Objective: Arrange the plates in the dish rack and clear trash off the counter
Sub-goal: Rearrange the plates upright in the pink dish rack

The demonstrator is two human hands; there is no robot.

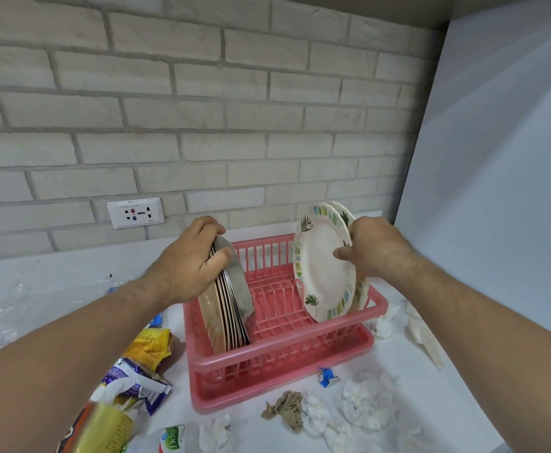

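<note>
Left hand curls over the top edge of a stack of plates standing on edge at the left end of a pink dish rack. The plate faces are turned sideways and the tops lean slightly left. Right hand pinches two leaf-patterned plates upright at the right end. Snack wrappers and crumpled tissues lie on the counter.

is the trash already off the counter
No, crumpled tissues and snack wrappers lie on the counter around the pink dish rack.
</note>
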